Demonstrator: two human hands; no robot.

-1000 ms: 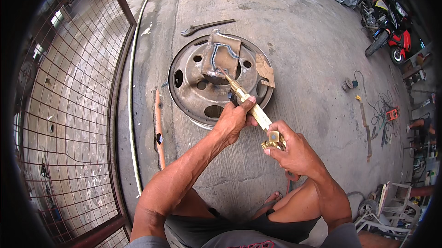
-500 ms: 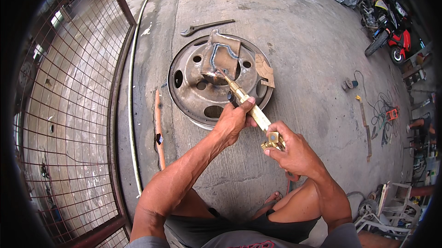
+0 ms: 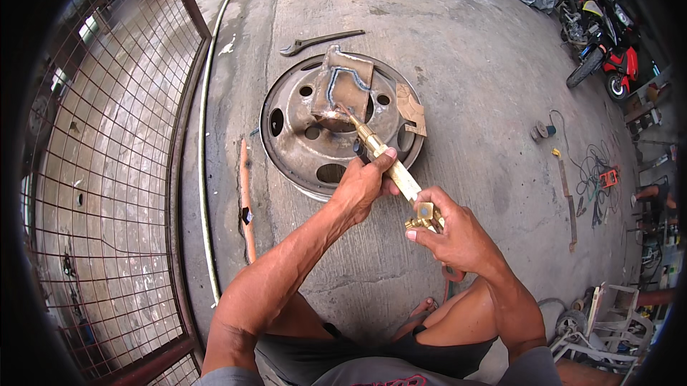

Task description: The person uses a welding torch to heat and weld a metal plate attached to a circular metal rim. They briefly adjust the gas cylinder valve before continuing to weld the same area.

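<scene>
A brass gas torch point(image 3: 406, 184) slants away from me, its tip at the lower edge of a bent, rusty metal piece point(image 3: 352, 90). My left hand point(image 3: 360, 189) is closed around the torch's body. At the near end, my right hand point(image 3: 460, 240) wraps the handle, thumb and fingers at the brass valve knobs. A blue-grey wavy line runs across the metal piece, which rests on a round steel wheel rim point(image 3: 283, 144) lying flat on the floor. No flame can be made out. A reddish hose point(image 3: 451, 275) hangs below my right hand.
Beyond the rim lies an adjustable wrench point(image 3: 322, 42); a cardboard scrap point(image 3: 410, 110) sits on its right side. To the left are an orange-brown rod point(image 3: 247, 200), a long pale pipe point(image 3: 203, 171) and a mesh gate point(image 3: 122, 171). Motorbikes point(image 3: 619, 64) and tangled cables point(image 3: 594, 178) are at right.
My right thumb has shifted slightly at the brass valve knobs. The torch, my left hand and the metal piece stay almost where they were.
</scene>
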